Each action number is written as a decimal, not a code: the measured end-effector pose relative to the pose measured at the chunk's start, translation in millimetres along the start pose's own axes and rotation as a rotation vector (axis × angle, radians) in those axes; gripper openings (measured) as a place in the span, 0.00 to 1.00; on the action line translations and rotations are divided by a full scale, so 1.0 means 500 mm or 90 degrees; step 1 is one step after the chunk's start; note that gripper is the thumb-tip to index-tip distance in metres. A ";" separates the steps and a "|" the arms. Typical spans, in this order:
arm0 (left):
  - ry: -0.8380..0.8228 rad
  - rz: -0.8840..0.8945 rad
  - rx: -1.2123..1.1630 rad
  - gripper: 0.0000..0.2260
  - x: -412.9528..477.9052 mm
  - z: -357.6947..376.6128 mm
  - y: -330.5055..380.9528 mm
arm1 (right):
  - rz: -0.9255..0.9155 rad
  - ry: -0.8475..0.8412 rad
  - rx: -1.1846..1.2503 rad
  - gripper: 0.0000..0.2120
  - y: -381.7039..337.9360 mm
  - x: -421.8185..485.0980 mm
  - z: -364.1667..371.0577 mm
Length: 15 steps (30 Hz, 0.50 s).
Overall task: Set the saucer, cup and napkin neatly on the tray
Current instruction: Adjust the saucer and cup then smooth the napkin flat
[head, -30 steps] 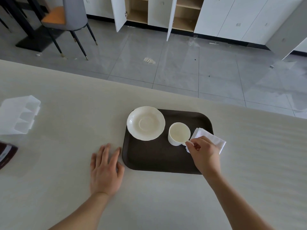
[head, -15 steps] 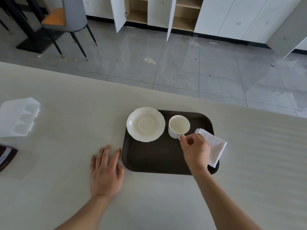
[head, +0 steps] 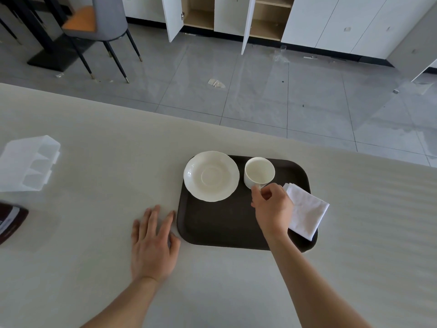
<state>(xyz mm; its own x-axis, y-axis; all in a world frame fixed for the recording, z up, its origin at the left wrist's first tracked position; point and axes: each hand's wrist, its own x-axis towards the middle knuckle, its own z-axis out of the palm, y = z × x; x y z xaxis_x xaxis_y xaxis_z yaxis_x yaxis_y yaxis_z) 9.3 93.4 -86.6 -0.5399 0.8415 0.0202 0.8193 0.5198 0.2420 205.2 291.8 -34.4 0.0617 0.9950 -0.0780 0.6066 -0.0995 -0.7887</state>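
A dark brown tray [head: 220,226] lies on the pale table. A white saucer [head: 211,175] rests on its far left corner, overlapping the rim. Just right of the saucer stands a white cup [head: 259,171], upright and empty, at the tray's far edge. My right hand [head: 272,207] pinches the cup's handle from the near side. A folded white napkin [head: 307,210] lies on the tray's right side, hanging over the edge. My left hand [head: 152,242] lies flat on the table, fingers spread, against the tray's left rim.
A clear plastic compartment box [head: 26,162] sits at the table's left. A dark brown packet [head: 10,221] lies near the left edge. Beyond the table's far edge is grey tiled floor with a chair [head: 99,27] and open cabinets [head: 236,17].
My right hand has carried the cup by its handle away from me and slightly left, from beside the napkin to the tray's far edge. The left hand stayed put.
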 end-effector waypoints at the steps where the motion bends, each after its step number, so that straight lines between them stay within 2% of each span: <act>1: -0.001 0.000 0.002 0.24 -0.001 0.000 0.000 | 0.000 -0.004 0.003 0.15 -0.001 0.001 0.001; 15: -0.010 -0.008 -0.003 0.24 0.000 -0.005 0.002 | -0.017 -0.002 -0.001 0.14 -0.001 -0.007 0.001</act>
<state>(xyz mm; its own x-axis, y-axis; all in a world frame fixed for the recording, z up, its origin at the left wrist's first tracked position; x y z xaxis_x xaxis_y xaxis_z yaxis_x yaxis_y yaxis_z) 9.6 93.8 -83.8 -0.5472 0.8370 0.0025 0.8116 0.5298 0.2462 204.3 288.4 -34.2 0.0432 0.9973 -0.0587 0.6095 -0.0728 -0.7894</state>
